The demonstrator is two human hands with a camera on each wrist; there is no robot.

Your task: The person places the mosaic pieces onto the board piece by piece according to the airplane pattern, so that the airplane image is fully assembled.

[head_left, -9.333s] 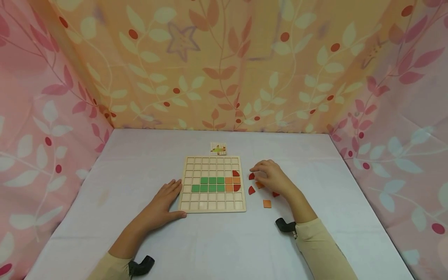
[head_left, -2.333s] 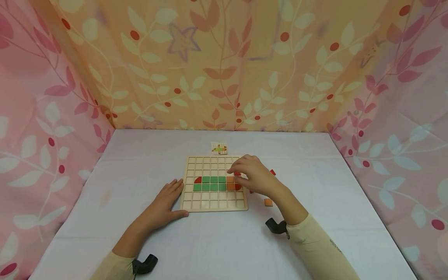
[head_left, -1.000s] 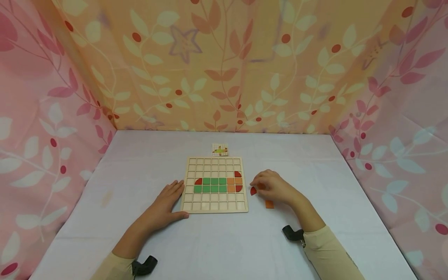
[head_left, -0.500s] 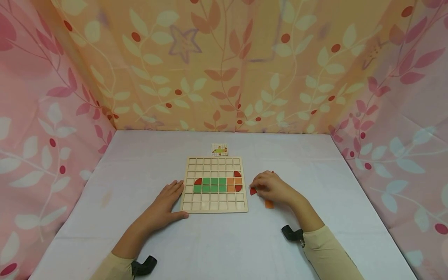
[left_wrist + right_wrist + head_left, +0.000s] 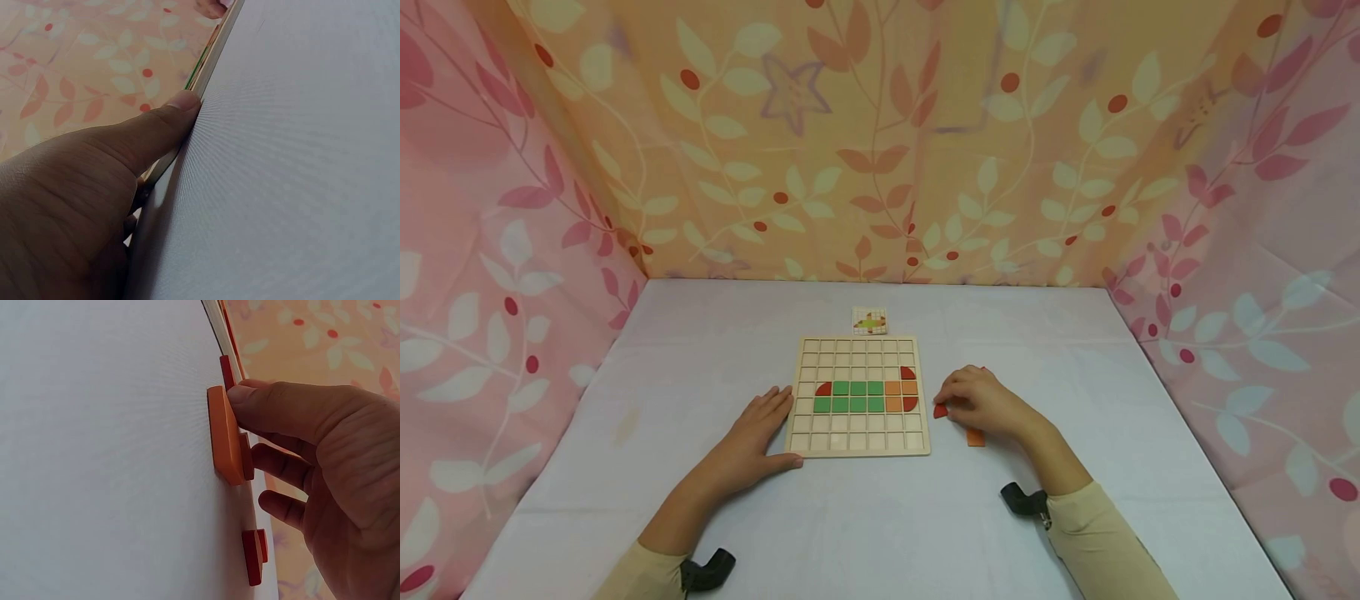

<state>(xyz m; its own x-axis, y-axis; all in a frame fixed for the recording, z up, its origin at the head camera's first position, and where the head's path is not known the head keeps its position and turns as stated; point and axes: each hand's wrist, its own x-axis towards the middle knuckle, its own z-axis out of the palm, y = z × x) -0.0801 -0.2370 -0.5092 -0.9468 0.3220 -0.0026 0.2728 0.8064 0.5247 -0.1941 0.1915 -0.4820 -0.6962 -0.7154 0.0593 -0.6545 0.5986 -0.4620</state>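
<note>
My left hand [image 5: 758, 433] lies at the left edge of a wooden grid board [image 5: 857, 442], fingers straight along its side. Its thumb [image 5: 181, 100] touches the board's front corner. Green squares [image 5: 850, 404] fill two rows, orange squares [image 5: 892, 404] join them at the right, and a red quarter-circle [image 5: 824, 389] sits at the upper left end. Right of the board, my right hand [image 5: 981, 400] pinches a red quarter-circle piece [image 5: 940, 411] between thumb and fingers, down at the table. An orange square [image 5: 975, 437] lies under that hand, partly hidden.
A small pattern card [image 5: 869, 321] lies behind the board. In the right wrist view, another orange piece [image 5: 247, 456] and red pieces [image 5: 252, 559] lie by the fingers. Patterned curtains [image 5: 880, 167] enclose the white table [image 5: 737, 325] on three sides.
A red quarter-circle has been added at the green rows' left end. My right hand has moved from over the board back to the loose pieces and pinches a red one. The left hand stays.
</note>
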